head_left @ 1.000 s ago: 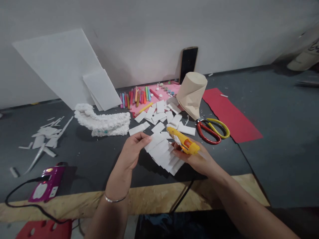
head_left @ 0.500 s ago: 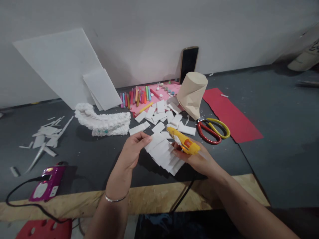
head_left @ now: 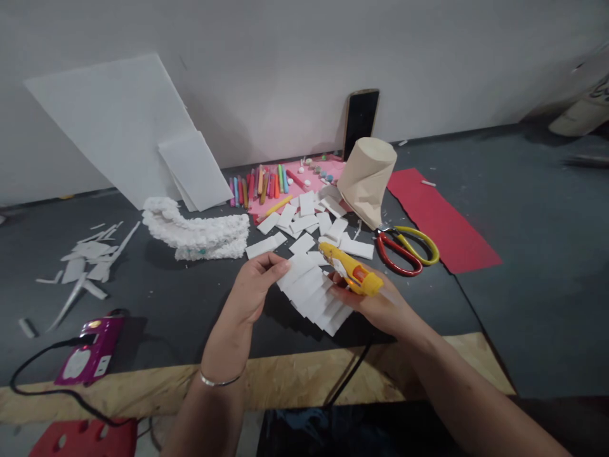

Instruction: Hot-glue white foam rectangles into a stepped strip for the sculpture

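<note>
Between thumb and fingers, my left hand pinches one end of a fan of overlapping white paper strips. My right hand is closed around a yellow glue gun, its nozzle pointing up and left above the strips; some of its fingers are hidden behind the gun. The right fingers also seem to touch the fan's right side. Just beyond both hands lies a scatter of loose white paper pieces. Left of them rests a curved, textured white object.
Red-and-yellow-handled scissors lie right, beside a red sheet and a beige cone-like form. Behind are crayons, a leaning phone and white boards. At left are paper scraps and a purple power box with a cable.
</note>
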`<state>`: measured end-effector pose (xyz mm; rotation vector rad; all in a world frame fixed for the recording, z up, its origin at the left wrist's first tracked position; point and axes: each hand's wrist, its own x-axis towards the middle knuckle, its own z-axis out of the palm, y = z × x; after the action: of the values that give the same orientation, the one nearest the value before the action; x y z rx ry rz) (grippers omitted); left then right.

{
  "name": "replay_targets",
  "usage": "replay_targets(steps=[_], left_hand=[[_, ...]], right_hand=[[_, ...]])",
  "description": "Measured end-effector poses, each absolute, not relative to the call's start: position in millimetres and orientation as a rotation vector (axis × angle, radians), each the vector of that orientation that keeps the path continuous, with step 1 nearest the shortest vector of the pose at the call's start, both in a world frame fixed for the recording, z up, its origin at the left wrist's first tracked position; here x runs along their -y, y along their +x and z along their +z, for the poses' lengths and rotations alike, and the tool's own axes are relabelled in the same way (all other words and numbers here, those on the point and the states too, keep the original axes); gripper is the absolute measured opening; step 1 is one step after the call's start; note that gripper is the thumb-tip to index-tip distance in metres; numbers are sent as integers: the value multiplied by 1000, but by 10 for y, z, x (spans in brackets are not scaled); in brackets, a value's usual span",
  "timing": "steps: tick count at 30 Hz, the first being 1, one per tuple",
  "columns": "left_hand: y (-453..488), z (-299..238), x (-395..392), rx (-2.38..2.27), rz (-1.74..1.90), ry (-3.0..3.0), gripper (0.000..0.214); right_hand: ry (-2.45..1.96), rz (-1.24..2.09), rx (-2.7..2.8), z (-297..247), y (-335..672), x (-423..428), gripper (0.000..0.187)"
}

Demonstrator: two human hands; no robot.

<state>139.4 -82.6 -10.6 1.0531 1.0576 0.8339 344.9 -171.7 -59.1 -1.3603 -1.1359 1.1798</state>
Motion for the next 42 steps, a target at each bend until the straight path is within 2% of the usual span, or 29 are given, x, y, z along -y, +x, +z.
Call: replay_targets(steps=[18, 25, 33, 42], left_hand=[[1387, -141, 821, -1026, 847, 1037, 29], [1391, -156, 833, -970, 838, 1008, 42], [1390, -187, 841, -999, 793, 1092, 37], [1396, -200, 830, -1032, 801, 1116, 32]], right_hand=[[-1381, 1171, 1131, -546, 3441, 1704, 22], [-1452, 1114, 1082, -499, 3418, 1685, 25], [-1438, 1154, 941, -588, 3415, 1672, 37], [-1457, 1175, 966, -478, 3379, 1684, 32]])
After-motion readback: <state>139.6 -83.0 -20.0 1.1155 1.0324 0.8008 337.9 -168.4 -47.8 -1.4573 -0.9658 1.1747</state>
